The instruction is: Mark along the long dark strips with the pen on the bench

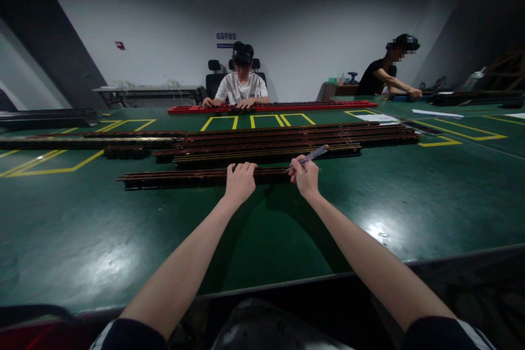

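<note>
My left hand point(240, 180) rests with curled fingers on the near long dark strip point(176, 178) that lies across the green table point(102, 251). My right hand point(305, 175) is closed in a pinch on a pair of metal tweezers point(314, 155), whose tips point up and right over the same strip's right end. Both forearms reach forward from the table's near edge.
Several more long dark strips point(266, 142) lie stacked beyond my hands. Yellow marked boxes point(262, 119) sit on the table. A person opposite point(241, 85) works at a long red tray point(273, 106); another person point(385, 74) works at the far right.
</note>
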The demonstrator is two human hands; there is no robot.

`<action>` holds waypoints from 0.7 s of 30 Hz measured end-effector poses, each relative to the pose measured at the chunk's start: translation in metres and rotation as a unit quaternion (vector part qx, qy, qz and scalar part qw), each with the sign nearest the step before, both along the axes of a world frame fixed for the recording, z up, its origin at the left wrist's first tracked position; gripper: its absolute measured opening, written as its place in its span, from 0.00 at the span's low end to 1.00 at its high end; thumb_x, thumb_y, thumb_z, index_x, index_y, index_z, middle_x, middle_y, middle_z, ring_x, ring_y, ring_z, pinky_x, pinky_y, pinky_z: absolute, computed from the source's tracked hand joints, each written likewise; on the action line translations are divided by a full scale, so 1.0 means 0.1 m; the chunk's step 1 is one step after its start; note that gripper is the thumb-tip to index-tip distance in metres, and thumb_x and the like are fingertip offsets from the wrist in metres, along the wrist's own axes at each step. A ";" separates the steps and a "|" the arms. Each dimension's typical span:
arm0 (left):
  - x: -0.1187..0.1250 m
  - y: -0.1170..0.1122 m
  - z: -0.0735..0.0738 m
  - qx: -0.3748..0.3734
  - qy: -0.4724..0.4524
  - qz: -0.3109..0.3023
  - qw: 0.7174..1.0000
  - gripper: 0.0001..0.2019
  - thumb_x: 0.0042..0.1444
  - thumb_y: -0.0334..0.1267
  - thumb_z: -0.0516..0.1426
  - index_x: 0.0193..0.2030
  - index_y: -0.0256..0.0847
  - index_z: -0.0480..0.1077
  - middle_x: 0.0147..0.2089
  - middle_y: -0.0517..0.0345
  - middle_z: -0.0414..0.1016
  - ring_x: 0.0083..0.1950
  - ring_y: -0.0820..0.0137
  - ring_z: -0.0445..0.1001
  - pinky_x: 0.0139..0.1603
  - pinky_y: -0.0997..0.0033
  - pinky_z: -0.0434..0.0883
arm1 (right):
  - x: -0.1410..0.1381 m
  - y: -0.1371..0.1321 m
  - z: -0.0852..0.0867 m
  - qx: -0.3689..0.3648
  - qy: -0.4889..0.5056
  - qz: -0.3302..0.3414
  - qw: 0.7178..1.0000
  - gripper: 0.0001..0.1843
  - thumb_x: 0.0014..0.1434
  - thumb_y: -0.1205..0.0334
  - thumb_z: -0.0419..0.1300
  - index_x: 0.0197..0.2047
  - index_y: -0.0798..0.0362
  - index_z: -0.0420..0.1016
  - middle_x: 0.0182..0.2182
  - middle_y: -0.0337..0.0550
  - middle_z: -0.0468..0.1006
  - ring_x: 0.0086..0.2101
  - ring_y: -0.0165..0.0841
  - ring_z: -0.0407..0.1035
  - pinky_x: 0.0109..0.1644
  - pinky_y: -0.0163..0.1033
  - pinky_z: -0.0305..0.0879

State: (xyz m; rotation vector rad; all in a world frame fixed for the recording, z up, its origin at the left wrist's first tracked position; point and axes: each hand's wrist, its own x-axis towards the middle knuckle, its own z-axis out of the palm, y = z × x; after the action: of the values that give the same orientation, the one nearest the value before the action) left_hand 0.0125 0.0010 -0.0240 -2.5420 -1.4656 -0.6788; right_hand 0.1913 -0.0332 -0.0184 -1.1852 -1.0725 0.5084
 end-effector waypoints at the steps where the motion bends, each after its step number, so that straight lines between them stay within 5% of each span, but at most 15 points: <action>1: 0.00 0.00 0.00 -0.001 -0.001 0.001 1.000 0.22 0.57 0.25 0.45 0.54 0.38 0.71 0.55 0.46 0.75 0.57 0.60 0.71 0.64 0.47 0.57 | 0.00 0.00 0.00 0.002 0.002 -0.002 1.000 0.14 0.56 0.57 0.58 0.22 0.53 0.64 0.14 0.34 0.67 0.12 0.24 0.61 0.14 0.29 0.55; 21: 0.00 0.00 0.01 -0.006 0.001 0.000 1.000 0.24 0.54 0.22 0.45 0.54 0.40 0.71 0.54 0.48 0.76 0.57 0.60 0.71 0.64 0.47 0.57 | -0.02 -0.01 -0.02 -0.014 -0.027 0.047 0.998 0.18 0.56 0.49 0.60 0.23 0.53 0.65 0.17 0.36 0.70 0.14 0.24 0.63 0.15 0.29 0.59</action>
State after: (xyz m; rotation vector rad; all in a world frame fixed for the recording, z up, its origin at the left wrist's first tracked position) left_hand 0.0121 0.0009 -0.0227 -2.5507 -1.4748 -0.6702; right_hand 0.1895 -0.0344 -0.0201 -1.1832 -1.1747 0.5679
